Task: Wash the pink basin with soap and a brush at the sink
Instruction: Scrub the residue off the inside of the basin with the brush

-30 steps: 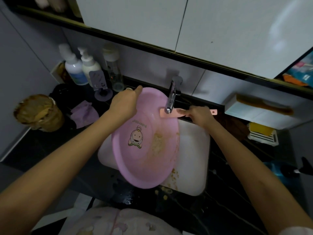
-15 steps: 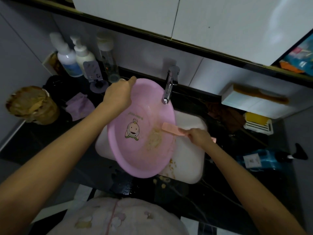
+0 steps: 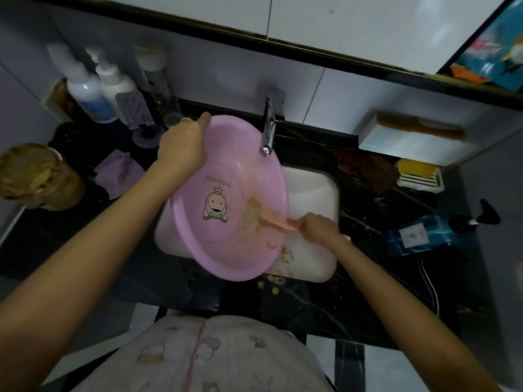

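Observation:
The pink basin (image 3: 226, 244) is tilted over the white sink (image 3: 311, 190), its inside facing me, with a cartoon sticker and a patch of yellowish grime on the bottom. My left hand (image 3: 182, 147) grips the basin's upper left rim. My right hand (image 3: 317, 226) grips the handle of a pink brush (image 3: 276, 221), whose head lies on the grime inside the basin. The chrome tap (image 3: 268, 131) stands just above the basin's far rim.
Pump bottles (image 3: 96, 89) and a clear bottle stand at the back left, with a purple cloth (image 3: 119, 172) and a brownish jar (image 3: 36, 176) on the dark counter. On the right are a white box with a comb (image 3: 418, 131), a soap holder (image 3: 418, 174) and a blue bottle (image 3: 424, 234) lying down. Crumbs lie at the sink's front edge.
My right hand has brought the brush down from beside the tap and into the basin, onto the grime. My left hand keeps its hold on the rim.

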A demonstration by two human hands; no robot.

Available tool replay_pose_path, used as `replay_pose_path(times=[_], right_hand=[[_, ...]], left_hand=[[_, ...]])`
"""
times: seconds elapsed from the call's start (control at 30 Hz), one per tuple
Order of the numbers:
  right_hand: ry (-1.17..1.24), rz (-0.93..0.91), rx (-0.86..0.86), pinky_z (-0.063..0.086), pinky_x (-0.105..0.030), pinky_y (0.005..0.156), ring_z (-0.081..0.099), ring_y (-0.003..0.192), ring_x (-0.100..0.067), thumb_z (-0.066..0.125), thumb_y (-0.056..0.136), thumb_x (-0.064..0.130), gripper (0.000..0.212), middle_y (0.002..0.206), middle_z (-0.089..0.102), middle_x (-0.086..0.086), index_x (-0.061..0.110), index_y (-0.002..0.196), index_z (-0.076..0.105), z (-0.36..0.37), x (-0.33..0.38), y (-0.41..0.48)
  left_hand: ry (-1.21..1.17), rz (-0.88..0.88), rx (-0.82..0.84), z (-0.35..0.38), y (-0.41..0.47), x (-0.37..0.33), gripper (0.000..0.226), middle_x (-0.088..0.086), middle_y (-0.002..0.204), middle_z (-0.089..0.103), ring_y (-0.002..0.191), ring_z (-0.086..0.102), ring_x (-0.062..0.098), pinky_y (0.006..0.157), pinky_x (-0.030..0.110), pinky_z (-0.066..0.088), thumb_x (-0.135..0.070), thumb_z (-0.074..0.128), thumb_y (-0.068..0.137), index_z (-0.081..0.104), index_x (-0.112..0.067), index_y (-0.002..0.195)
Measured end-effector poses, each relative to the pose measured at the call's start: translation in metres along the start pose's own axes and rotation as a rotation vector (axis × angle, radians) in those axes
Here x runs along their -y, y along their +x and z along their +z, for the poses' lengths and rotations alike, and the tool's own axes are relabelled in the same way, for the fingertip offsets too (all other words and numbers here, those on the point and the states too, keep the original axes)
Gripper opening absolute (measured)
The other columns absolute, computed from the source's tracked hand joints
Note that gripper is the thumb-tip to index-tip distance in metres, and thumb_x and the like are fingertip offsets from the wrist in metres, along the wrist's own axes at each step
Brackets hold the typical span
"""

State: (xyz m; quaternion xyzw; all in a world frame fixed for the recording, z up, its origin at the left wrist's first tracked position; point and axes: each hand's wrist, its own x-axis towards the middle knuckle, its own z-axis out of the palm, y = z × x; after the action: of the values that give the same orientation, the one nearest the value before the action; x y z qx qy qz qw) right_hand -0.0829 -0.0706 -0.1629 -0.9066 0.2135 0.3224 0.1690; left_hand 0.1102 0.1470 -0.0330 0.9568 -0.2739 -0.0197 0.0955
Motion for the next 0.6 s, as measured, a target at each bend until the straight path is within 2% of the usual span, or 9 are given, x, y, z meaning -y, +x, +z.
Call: replay_pose_path(times=[0.1,0.23,0.3,0.37,0.53,0.6], right_hand=[[-0.085,0.039,-0.191,0.04,-0.031,0.078,0.06,0.099,-0.026,0.031,0.097,0.056,0.055,0.114,0.062,-0.011,0.015,0.124,0.058,-0.025,0.023,0.027],[-0.009,-0.078,-0.358,0.044,-0.032,0.081,0.056,0.09,-0.022,0.038,0.095,0.053,0.047,0.106,0.06,-0.006,0.02,0.123,0.056,-0.016,0.039,0.034],[-0.175,-0.096,-0.278,0.046,-0.032,0.081,0.058,0.1,-0.027,0.035,0.1,0.038,0.039,0.118,0.057,-0.007,0.031,0.138,0.041,-0.005,0.04,0.027],[-0.256,-0.115,-0.143,0.042,-0.031,0.074,0.057,0.106,-0.028,0.037,0.099,0.026,0.047,0.122,0.054,-0.006,0.038,0.144,0.03,0.005,0.042,0.013],[0.004,-0.106,0.109,0.045,-0.029,0.075,0.061,0.101,-0.025,0.043,0.097,0.035,0.039,0.12,0.062,-0.003,0.033,0.135,0.05,0.015,0.045,-0.015],[0.141,-0.112,0.162,0.044,-0.021,0.064,0.061,0.081,-0.019,0.04,0.098,0.026,0.039,0.101,0.065,0.0,0.028,0.135,0.052,0.014,0.052,-0.025]], left_hand=[[0.0,0.01,0.003,-0.001,-0.001,0.002,0.063,0.027,0.104,0.052,0.087,0.055,0.046,0.059,0.039,0.036,0.009,0.052,0.075,0.036,-0.009,0.133],[-0.01,-0.005,0.005,0.0,-0.003,0.005,0.066,0.028,0.106,0.051,0.09,0.054,0.048,0.061,0.04,0.035,0.009,0.052,0.076,0.035,-0.009,0.136],[-0.02,-0.013,0.01,0.003,-0.004,0.009,0.067,0.029,0.108,0.051,0.092,0.054,0.048,0.062,0.041,0.036,0.009,0.051,0.077,0.034,-0.01,0.138],[-0.037,-0.029,0.022,0.006,-0.005,0.014,0.068,0.029,0.11,0.051,0.095,0.054,0.048,0.065,0.042,0.037,0.008,0.052,0.077,0.033,-0.011,0.14],[-0.088,-0.05,0.031,0.014,-0.007,0.022,0.066,0.031,0.111,0.051,0.095,0.054,0.049,0.07,0.046,0.043,0.007,0.053,0.076,0.036,-0.011,0.136],[-0.095,-0.048,0.02,0.016,-0.008,0.025,0.064,0.03,0.109,0.052,0.093,0.055,0.049,0.066,0.045,0.042,0.007,0.054,0.075,0.037,-0.01,0.134]])
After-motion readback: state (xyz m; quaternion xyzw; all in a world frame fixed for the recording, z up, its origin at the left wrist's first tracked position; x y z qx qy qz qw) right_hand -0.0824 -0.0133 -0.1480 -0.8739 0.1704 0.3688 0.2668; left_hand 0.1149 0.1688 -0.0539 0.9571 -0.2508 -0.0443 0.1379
